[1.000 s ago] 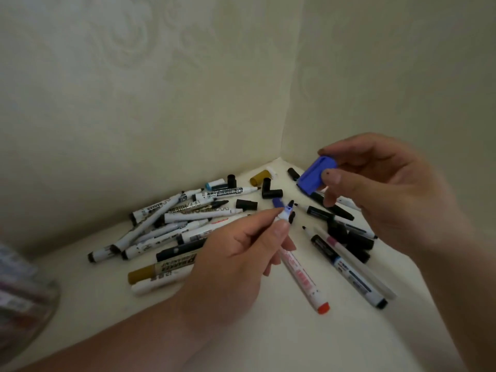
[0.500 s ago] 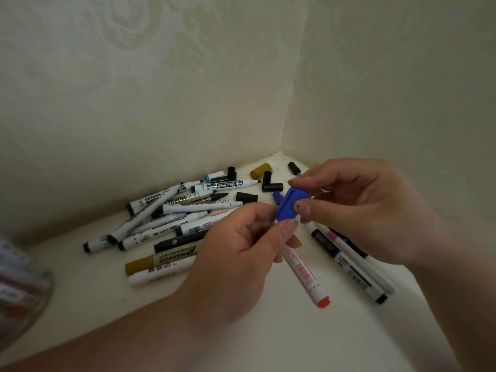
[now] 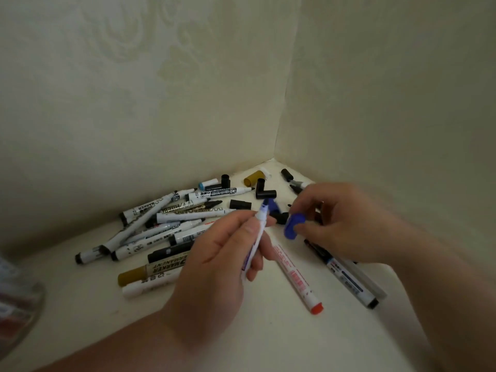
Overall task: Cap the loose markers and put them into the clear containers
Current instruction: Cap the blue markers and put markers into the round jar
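Observation:
My left hand [image 3: 214,261] grips an uncapped blue marker [image 3: 257,232], its blue tip pointing up and away. My right hand [image 3: 346,221] pinches a blue cap [image 3: 293,226] just right of the marker's tip, a small gap between them. A second blue cap [image 3: 273,205] lies on the surface behind the tip. Several loose markers [image 3: 171,218] lie in a pile to the left. Loose black caps [image 3: 264,191] and a gold cap [image 3: 253,177] lie near the corner. A clear container [image 3: 16,304] shows at the left edge, blurred.
A red-ended marker [image 3: 296,279] lies below my hands. Two more markers [image 3: 349,277], one black-ended, lie to its right under my right wrist. Cream walls [image 3: 276,116] meet in a corner close behind the pile. The white surface [image 3: 295,339] extends toward me.
Half a second ago the blue cap was against the marker's tip. Now my right hand holds it slightly right of and below the tip, and the marker is tilted more upright.

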A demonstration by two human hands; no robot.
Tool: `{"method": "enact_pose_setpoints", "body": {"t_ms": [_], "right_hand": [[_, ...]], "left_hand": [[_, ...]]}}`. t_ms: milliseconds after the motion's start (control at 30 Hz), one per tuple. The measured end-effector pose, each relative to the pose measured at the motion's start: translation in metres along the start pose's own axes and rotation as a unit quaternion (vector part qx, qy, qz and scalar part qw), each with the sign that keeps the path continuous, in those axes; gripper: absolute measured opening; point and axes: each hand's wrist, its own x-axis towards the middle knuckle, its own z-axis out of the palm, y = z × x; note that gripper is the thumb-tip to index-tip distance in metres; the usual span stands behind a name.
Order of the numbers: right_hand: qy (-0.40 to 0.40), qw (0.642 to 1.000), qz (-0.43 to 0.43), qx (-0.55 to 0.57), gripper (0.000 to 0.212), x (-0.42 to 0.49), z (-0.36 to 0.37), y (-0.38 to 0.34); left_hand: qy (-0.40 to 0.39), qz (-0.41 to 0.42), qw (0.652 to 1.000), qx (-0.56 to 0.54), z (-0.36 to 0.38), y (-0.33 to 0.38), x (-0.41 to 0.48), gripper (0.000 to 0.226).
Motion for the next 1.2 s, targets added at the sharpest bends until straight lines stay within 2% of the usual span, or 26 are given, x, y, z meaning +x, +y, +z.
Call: {"method": "enact_pose_setpoints", "body": {"t_ms": [67,200,267,400,433,533,667,733,1200], "right_hand": [[-0.072,0.996,0.024,-0.057,0.015,0.002,0.003,-0.004],[-0.123,0.988,0.056,-0.076,0.019,0.002,-0.001,-0.005],[-0.106,0.992,0.052,-0.048,0.020,0.001,-0.005,-0.007],[0.017,0.998,0.059,-0.024,0.006,0.026,-0.009,-0.020],[0.013,0.996,0.067,-0.048,0.009,0.037,-0.007,-0.024],[-0.063,0.982,0.097,-0.151,0.019,0.074,0.007,-0.028],[-0.125,0.959,0.126,-0.221,0.029,0.102,0.024,-0.030],[-0.128,0.955,0.128,-0.237,0.032,0.106,0.028,-0.034],[-0.169,0.945,0.134,-0.245,0.011,0.104,0.030,-0.039]], "left_hand": [[0.006,-0.008,1.000,-0.027,-0.003,-0.003,0.002,0.032],[0.020,-0.014,0.999,-0.031,-0.003,-0.003,0.002,0.033],[0.009,-0.011,1.000,-0.013,-0.001,-0.001,0.001,0.030],[-0.023,-0.008,0.999,0.031,0.003,0.003,-0.004,0.026],[-0.032,-0.009,0.999,0.036,0.004,0.003,-0.005,0.025],[-0.044,-0.002,0.998,0.037,0.003,0.004,-0.006,0.023],[-0.047,0.009,0.999,0.020,0.001,0.002,-0.007,0.024],[-0.055,0.010,0.998,0.027,0.001,-0.001,-0.006,0.027],[-0.064,0.002,0.998,0.030,0.000,0.000,-0.007,0.034]]}}
